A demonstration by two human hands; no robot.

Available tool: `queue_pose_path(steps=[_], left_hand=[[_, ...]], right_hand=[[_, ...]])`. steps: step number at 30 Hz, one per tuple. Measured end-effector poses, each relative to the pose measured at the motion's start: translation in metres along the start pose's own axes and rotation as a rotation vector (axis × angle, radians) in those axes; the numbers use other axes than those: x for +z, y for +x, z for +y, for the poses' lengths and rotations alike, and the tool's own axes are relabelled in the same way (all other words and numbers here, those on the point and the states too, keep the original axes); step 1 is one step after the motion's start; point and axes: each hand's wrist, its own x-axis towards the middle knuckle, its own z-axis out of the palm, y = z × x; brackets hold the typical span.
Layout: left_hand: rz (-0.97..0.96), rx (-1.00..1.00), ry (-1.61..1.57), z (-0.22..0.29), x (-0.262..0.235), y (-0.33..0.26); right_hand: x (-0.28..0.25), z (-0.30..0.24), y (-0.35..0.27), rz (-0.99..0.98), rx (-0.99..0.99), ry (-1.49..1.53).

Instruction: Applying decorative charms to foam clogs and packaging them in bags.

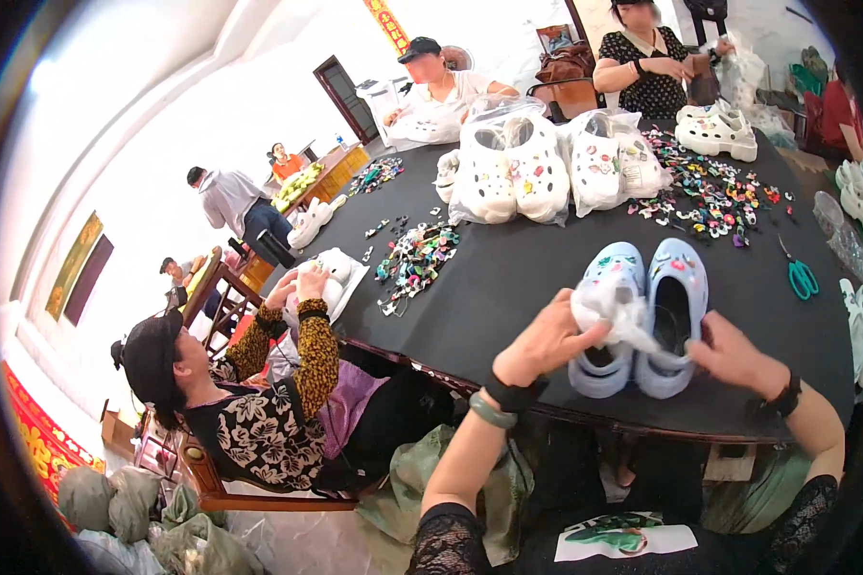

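A pair of light-blue clogs stands side by side on the black table in front of me, toes pointing away. The left clog (616, 257) and the right clog (679, 264) both carry small colourful charms on their toes. My left hand (547, 337) is closed on a crumpled wad of white, translucent wrapping (608, 305), held over the left clog's opening and partly hiding it. A thin end of the wad trails toward the right clog. My right hand (738, 358) grips the right clog's heel side, thumb and fingers at its rim.
Loose charms lie in piles, one right (714, 196), one left (417, 259). Bagged white clogs (508, 177) stand ahead. Teal-handled scissors (802, 278) lie at right. A seated person (249, 422) in a black cap works at my left; others sit across the table (508, 278).
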Motion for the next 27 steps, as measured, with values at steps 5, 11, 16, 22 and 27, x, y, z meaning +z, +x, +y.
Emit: queue_pose_path(steps=[5,11,16,22,27], left_hand=[[0.208,-0.283,0.231,0.000,-0.024,-0.025],[0.243,-0.087,0.207,0.027,0.014,-0.029],[0.260,-0.150,0.711,0.071,0.082,-0.012],[0.247,-0.214,0.700,0.047,0.073,-0.021],[0.142,-0.204,0.522,0.029,0.057,-0.026]], right_hand=[[0.027,-0.012,-0.032,-0.035,-0.168,-0.022],[-0.020,0.001,0.009,0.454,-0.424,-0.161],[-0.048,0.061,0.096,0.594,-0.534,-0.366],[-0.022,0.061,0.112,0.281,-0.276,-0.027],[-0.032,0.067,0.080,0.303,-0.180,-0.076]])
